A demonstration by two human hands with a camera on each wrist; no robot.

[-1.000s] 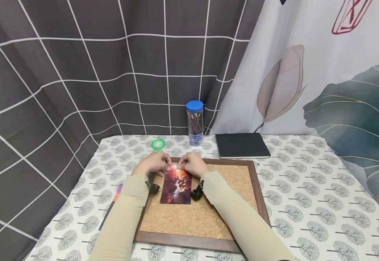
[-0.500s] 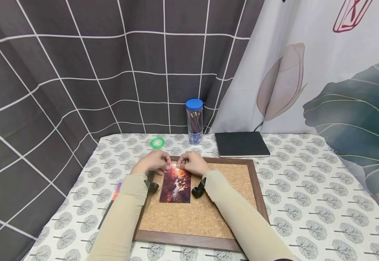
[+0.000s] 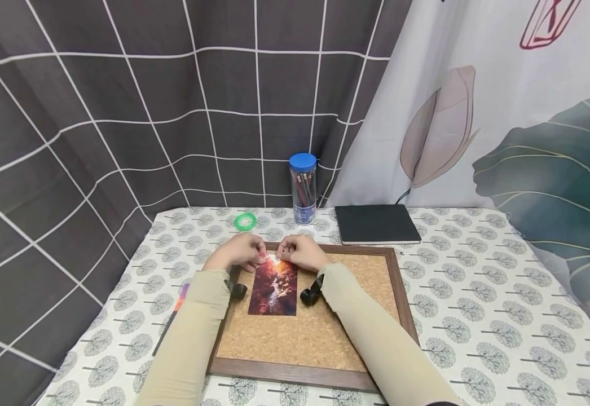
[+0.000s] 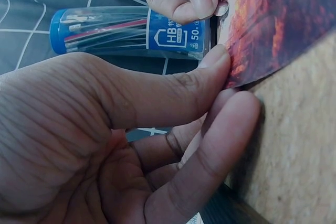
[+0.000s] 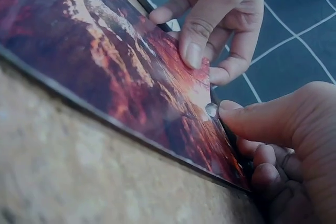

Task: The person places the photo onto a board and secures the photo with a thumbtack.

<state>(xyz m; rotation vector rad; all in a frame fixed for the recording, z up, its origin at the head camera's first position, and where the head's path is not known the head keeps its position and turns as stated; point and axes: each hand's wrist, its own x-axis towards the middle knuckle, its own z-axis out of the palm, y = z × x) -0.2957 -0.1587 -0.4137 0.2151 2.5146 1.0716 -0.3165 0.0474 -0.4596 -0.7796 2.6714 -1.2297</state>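
Left hand (image 3: 237, 252) is pinching print (image 3: 274, 288) by top-left corner; right hand (image 3: 302, 252) is pinching pin (image 5: 211, 110) at top edge, print overlying board (image 3: 290, 341).

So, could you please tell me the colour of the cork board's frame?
Brown, best seen in the head view.

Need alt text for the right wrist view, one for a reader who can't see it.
The left hand pinches a corner of a glossy red-and-dark print over a cork board, while the right hand's thumb touches a small shiny disc at the print's edge. Behind hangs dark cloth with white grid lines.
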